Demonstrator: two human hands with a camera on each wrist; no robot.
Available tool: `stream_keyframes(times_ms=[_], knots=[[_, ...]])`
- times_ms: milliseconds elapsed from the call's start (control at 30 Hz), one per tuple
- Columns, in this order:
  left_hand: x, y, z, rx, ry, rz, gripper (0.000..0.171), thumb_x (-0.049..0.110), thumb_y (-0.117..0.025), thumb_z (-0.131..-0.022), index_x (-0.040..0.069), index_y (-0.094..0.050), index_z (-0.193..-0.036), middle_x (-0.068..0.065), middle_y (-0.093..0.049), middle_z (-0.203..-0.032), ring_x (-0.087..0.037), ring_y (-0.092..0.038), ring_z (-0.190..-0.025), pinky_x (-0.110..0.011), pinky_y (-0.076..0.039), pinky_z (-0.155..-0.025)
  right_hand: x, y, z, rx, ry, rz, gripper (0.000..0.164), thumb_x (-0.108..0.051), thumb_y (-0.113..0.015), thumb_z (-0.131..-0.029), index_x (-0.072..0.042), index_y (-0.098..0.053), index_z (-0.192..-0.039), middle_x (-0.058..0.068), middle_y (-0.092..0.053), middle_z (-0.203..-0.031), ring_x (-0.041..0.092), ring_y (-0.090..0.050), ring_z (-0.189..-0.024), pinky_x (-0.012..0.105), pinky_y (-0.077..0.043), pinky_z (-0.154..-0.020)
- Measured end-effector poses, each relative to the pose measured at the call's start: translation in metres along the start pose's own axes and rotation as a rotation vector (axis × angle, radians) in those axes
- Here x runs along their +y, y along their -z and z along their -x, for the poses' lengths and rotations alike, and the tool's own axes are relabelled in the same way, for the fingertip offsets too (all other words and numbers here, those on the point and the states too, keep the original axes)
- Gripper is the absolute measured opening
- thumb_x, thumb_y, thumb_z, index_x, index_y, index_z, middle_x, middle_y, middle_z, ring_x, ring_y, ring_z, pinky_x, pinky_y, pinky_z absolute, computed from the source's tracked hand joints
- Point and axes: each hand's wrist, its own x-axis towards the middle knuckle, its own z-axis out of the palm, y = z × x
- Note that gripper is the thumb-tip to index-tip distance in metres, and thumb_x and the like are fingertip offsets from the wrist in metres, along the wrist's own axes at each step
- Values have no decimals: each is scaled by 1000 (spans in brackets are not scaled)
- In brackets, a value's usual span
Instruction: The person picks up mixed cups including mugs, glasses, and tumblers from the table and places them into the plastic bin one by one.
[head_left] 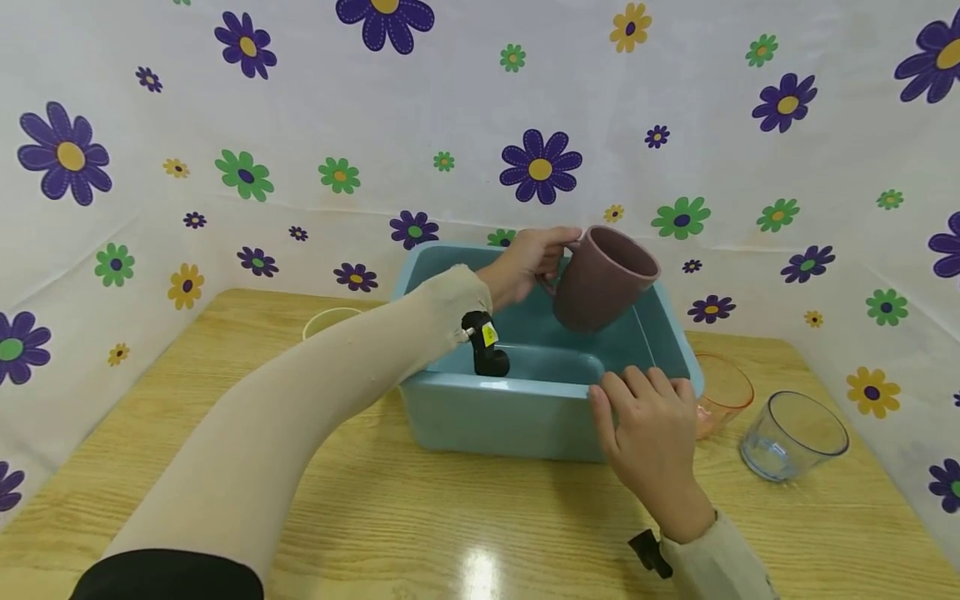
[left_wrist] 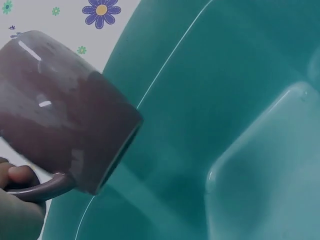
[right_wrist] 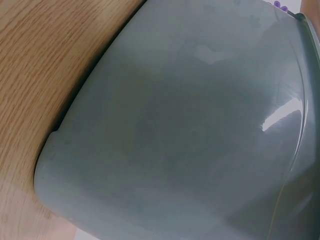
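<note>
A dull purple mug (head_left: 600, 279) is held by its handle in my left hand (head_left: 528, 260), tilted above the blue-green plastic basin (head_left: 495, 400). In the left wrist view the mug (left_wrist: 65, 105) hangs at the left, my fingers (left_wrist: 20, 175) hooked round its handle, with the basin's inner wall (left_wrist: 185, 100) beyond. My right hand (head_left: 651, 425) grips the basin's front rim near the right corner, fingers curled over the edge. The right wrist view is mostly filled by the basin's outer wall (right_wrist: 170, 120). Whether the mug holds anything cannot be seen.
Right of the basin stand an orange-tinted clear glass (head_left: 726, 392), partly hidden by the basin, and a bluish clear glass (head_left: 795, 437). A pale yellow rim (head_left: 327, 319) shows behind my left forearm. A flower-printed cloth (head_left: 450, 108) encloses the wooden table (head_left: 420, 525).
</note>
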Motion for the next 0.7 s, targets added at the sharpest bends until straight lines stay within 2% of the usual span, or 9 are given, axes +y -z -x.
stream_keyframes(times_ms=[133, 300, 367, 467, 600, 700], knots=[[-2, 2, -2, -54, 46, -62, 44, 24, -52, -94, 15, -48, -52, 5, -30, -44, -12, -30, -47, -33, -38, -54, 0, 0, 0, -13, -3, 0, 54, -41, -28, -101, -8, -56, -69, 9, -53, -62, 27, -48, -60, 43, -35, -62], [-2, 0, 1, -115, 95, -114, 48, 23, -51, -95, 15, -42, -49, 6, -28, -44, -11, -28, -45, -32, -41, -50, 0, 1, 0, -22, -7, 2, 55, -42, -28, -100, -8, -57, -69, 9, -54, -63, 27, -49, -61, 44, -36, -63], [-3, 0, 2, -108, 108, -111, 45, 22, -51, -95, 15, -48, -51, 6, -28, -44, -11, -27, -45, -32, -40, -49, 1, 1, 0, -24, -7, 3, 55, -42, -28, -100, -8, -57, -69, 9, -54, -63, 27, -49, -61, 44, -36, -63], [-6, 0, 1, -66, 131, -96, 46, 22, -51, -95, 15, -47, -50, 6, -27, -43, -10, -26, -44, -33, -38, -49, 1, 1, 0, -22, -6, 1, 54, -42, -28, -100, -8, -56, -69, 9, -53, -62, 27, -48, -60, 44, -36, -63], [-8, 2, -2, -12, 162, -88, 56, 26, -52, -94, 17, -31, -43, 7, -25, -42, -10, -23, -42, -32, -34, -48, 1, 1, 0, -15, -4, 1, 54, -42, -28, -100, -8, -56, -69, 9, -53, -62, 27, -48, -60, 44, -36, -62], [-8, 3, -2, 3, 168, -89, 56, 27, -52, -93, 17, -30, -42, 7, -24, -42, -9, -22, -41, -32, -32, -46, 1, 1, 0, -20, -4, 4, 54, -42, -28, -100, -8, -57, -69, 9, -54, -63, 27, -48, -60, 44, -36, -62]])
